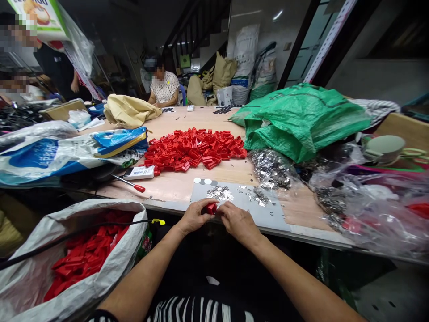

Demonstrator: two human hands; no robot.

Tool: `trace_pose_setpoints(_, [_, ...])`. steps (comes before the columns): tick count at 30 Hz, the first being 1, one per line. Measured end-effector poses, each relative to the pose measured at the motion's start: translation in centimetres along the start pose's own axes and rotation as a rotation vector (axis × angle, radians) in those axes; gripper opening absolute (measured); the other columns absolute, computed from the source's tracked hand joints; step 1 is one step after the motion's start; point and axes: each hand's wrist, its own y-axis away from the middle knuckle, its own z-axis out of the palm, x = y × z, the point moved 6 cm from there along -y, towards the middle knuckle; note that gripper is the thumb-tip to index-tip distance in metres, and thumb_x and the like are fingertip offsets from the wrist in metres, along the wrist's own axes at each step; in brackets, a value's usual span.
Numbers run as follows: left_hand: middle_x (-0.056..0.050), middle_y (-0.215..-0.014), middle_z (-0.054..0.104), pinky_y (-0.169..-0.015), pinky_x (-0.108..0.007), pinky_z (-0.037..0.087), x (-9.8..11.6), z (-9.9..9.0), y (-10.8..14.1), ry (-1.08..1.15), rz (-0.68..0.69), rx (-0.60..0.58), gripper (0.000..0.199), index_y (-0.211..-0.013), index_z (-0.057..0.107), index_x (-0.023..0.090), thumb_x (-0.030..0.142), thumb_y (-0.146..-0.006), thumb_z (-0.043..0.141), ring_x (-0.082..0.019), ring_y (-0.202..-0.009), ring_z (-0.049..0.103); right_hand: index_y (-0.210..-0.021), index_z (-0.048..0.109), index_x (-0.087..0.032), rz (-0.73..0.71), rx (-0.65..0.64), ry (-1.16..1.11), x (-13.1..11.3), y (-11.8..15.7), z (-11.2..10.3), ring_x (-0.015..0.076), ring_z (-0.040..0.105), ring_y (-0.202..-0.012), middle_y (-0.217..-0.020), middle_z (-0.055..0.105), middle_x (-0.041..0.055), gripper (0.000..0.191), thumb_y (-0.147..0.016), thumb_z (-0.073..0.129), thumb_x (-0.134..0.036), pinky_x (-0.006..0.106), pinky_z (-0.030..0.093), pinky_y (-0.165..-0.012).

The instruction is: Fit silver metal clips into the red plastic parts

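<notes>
At the bottom centre of the frame both hands meet over the near edge of the table (187, 185): the left hand (193, 216) and the right hand (237, 220) are pinched together on one small red plastic piece (211, 207), fingers curled around it from either side, so each is grasping it rather than resting loose. Just above them, on a grey sheet (234, 203), lies a thin scatter of small metal parts (220, 193), with a much bigger shiny heap (270, 167) to the right of centre. In the middle of the frame a broad pile of red pieces (192, 150) covers the tabletop, and at lower left an open white sack (80, 255) holds a good many more red ones. Judging by that, a fair share seems done, though the table pile suggests plenty left. A red-handled screwdriver (129, 183) lies left of centre; another person (164, 87) sits at the far end.
</notes>
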Motion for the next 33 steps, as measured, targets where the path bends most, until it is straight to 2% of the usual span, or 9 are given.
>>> trace_pose_setpoints(5, [-0.003, -0.113, 0.067, -0.097, -0.034, 0.043, -0.1, 0.1, -0.1, -0.033, -0.005, 0.014, 0.047, -0.115, 0.062, 0.024, 0.012, -0.07, 0.067, -0.021, -0.105, 0.06, -0.105, 0.061, -0.024, -0.03, -0.014, 0.088, -0.6, -0.3, -0.3, 0.0176, 0.06, -0.091, -0.098, 0.064, 0.0048, 0.027, -0.088, 0.044, -0.01, 0.024, 0.043, -0.068])
trace_pose_setpoints(10, [-0.001, -0.105, 0.068, -0.09, -0.031, 0.046, 0.0, 0.0, -0.1, -0.054, -0.027, 0.032, 0.043, -0.11, 0.063, 0.023, 0.015, -0.069, 0.07, -0.02, -0.097, 0.062, -0.101, 0.062, -0.023, -0.102, -0.008, -0.127, 0.4, -0.3, -0.7, 0.0152, 0.061, -0.091, -0.1, 0.064, 0.0029, 0.023, -0.086, 0.049, -0.011, 0.024, 0.045, -0.077])
trace_pose_setpoints(13, [-0.001, -0.1, 0.068, -0.086, -0.029, 0.047, 0.1, 0.1, -0.2, -0.051, -0.034, 0.028, 0.042, -0.111, 0.062, 0.022, 0.016, -0.07, 0.069, -0.018, -0.091, 0.062, -0.1, 0.062, -0.023, -0.092, 0.039, -0.208, 1.2, 0.2, -0.9, 0.0159, 0.061, -0.092, -0.1, 0.064, 0.0032, 0.021, -0.087, 0.048, -0.014, 0.026, 0.046, -0.081])
trace_pose_setpoints(19, [0.0, -0.099, 0.068, -0.085, -0.028, 0.046, 0.2, 0.0, -0.2, -0.047, -0.04, 0.021, 0.041, -0.109, 0.063, 0.022, 0.017, -0.07, 0.07, -0.018, -0.091, 0.062, -0.099, 0.064, -0.023, 0.007, 0.058, -0.256, 2.2, 0.7, -0.4, 0.0174, 0.062, -0.085, -0.093, 0.067, 0.0032, 0.019, -0.089, 0.047, -0.02, 0.029, 0.047, -0.076])
trace_pose_setpoints(33, [-0.001, -0.1, 0.071, -0.087, -0.027, 0.046, 0.0, 0.1, -0.4, -0.062, -0.057, 0.031, 0.038, -0.105, 0.064, 0.022, 0.018, -0.068, 0.074, -0.018, -0.093, 0.064, -0.099, 0.066, -0.023, -0.055, 0.045, -0.236, 1.7, 0.6, -0.3, 0.018, 0.064, -0.087, -0.095, 0.068, 0.0045, 0.021, -0.089, 0.048, -0.019, 0.029, 0.049, -0.079])
